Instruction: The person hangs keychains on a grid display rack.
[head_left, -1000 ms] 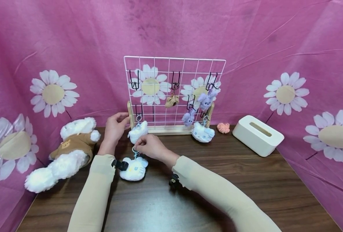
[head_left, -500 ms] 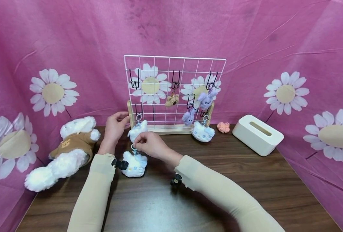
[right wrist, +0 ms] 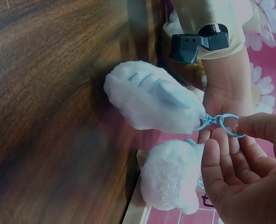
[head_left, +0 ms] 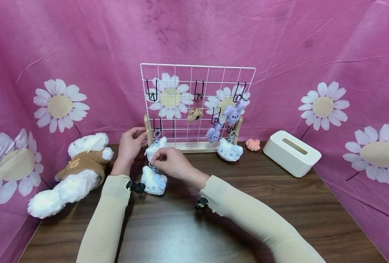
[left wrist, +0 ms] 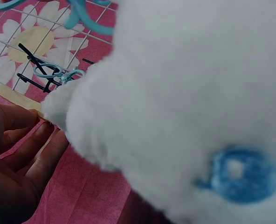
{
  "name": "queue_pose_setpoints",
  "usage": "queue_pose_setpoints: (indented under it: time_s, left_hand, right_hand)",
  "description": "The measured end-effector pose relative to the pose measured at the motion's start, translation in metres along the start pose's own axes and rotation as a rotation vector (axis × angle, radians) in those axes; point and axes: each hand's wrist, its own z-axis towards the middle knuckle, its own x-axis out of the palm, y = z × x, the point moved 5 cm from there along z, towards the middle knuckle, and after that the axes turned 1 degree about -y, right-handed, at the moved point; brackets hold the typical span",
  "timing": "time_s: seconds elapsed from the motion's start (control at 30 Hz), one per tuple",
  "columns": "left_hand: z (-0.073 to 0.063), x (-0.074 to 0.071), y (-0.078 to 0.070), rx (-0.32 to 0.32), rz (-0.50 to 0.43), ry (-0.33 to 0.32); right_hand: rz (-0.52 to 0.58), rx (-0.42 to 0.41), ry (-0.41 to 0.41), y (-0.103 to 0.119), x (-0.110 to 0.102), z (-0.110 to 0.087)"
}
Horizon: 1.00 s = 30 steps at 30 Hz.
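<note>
My right hand (head_left: 173,164) pinches the light-blue ring (right wrist: 230,125) of a white plush cat keychain (head_left: 154,181) between thumb and index finger. The plush hangs from it over the table, and in the left wrist view its white fur and blue eye (left wrist: 245,175) fill much of the frame. My left hand (head_left: 131,146) grips the left wooden post (head_left: 146,128) of a white wire grid rack (head_left: 191,126). Directly behind the held plush, another white plush keychain (head_left: 156,146) hangs on the rack's lower left hook, partly covered by my right hand.
Purple plush keychains (head_left: 234,113), a brown one (head_left: 195,114) and a further white cat one (head_left: 230,150) hang on the rack. An upper left hook (head_left: 152,95) is bare. A white-and-brown plush toy (head_left: 86,160) lies left; a pink flower-shaped item (head_left: 253,144) and tissue box (head_left: 292,153) stand right.
My right hand has moved slightly up, lifting the white plush cat keychain closer to the rack and turning it a little. My left hand stays on the post.
</note>
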Motion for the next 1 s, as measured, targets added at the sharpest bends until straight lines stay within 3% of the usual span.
queue_pose_setpoints:
  time_s: [0.43,1.0]
  left_hand:
    - [0.0,0.001,0.001,0.014,0.014,-0.006]
    - [0.0,0.001,-0.001,0.014,0.033,-0.016]
  right_hand:
    - [-0.008,-0.035,-0.021,0.005,-0.008,0.005]
    - [0.075,-0.02,-0.034,0.016,-0.029,0.009]
